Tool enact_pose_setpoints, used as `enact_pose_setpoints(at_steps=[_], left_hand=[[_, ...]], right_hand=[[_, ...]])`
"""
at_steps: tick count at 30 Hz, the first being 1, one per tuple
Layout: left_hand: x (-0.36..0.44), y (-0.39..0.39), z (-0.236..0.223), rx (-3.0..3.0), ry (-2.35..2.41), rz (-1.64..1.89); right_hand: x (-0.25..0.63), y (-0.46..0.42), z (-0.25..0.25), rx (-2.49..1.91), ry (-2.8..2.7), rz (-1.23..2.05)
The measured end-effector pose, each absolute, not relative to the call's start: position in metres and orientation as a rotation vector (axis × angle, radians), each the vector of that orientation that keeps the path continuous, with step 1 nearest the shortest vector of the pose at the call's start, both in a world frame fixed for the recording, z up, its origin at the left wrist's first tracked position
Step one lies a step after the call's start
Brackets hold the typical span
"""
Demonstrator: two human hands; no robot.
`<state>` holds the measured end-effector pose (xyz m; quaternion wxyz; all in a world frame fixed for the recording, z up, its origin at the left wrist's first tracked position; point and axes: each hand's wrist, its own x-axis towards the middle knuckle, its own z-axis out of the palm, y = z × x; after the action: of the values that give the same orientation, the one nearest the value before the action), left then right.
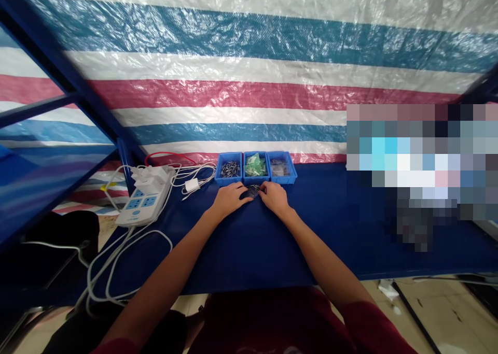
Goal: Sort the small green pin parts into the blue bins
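On the blue table, between the two hands, we see a small dark piece with thin, pale bits near its top. It sits just in front of the middle blue bin. We see the left hand beside it, with the thumb a little apart from the bent fingers. We see the right hand on its other side, with the fingers curled in. It is so small that we cannot tell if either hand grips it.

We find small metal parts in the left blue bin, a green packet in the middle one, and clear little bags in the right blue bin. To the left, we spot a white power strip and a white charger.
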<state>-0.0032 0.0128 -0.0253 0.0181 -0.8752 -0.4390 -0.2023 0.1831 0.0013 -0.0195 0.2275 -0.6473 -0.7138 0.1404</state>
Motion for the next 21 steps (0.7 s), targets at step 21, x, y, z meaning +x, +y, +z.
enact_pose_setpoints(at_steps=[21], left_hand=[[-0.0036, 0.0126, -0.0189, -2.656, -1.32, -0.785]], right_hand=[[0.1839, 0.0015, -0.0192, -1.526, -1.878, 0.404]])
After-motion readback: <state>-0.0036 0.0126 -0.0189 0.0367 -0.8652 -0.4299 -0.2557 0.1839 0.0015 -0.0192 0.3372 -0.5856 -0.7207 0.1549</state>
